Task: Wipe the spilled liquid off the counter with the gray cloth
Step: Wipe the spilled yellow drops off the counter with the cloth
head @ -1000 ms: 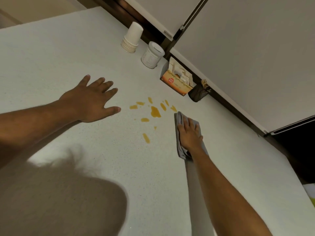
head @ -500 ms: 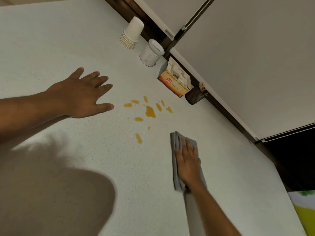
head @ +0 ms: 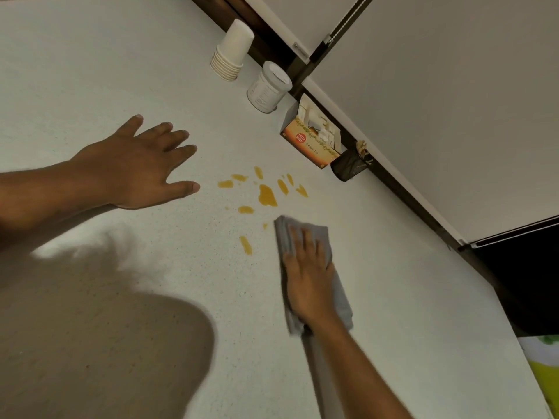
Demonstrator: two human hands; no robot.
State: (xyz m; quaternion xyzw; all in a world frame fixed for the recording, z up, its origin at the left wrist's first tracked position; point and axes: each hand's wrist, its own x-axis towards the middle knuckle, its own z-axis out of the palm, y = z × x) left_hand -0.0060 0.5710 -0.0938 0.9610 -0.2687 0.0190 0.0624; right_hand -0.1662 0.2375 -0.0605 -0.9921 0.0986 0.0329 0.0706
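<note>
Orange-yellow spilled liquid [head: 267, 195] lies in several small puddles on the white speckled counter [head: 121, 71]. The folded gray cloth [head: 341, 297] rests flat on the counter just below and right of the spill. My right hand [head: 308, 276] presses down on the cloth, fingers spread and pointing toward the puddles; the cloth's far edge is close to the nearest drops. My left hand [head: 142, 167] hovers flat and empty left of the spill, fingers apart.
Along the back wall stand a stack of white paper cups [head: 231, 52], a white lidded jar [head: 267, 87], an orange tea box [head: 311, 140] and a black mesh cup [head: 351, 166]. A dark shadow [head: 99, 343] covers the counter's near left.
My right hand first drew the cloth back toward me, away from the spill, then pushed it forward and left toward the puddles again. My left hand stayed in place.
</note>
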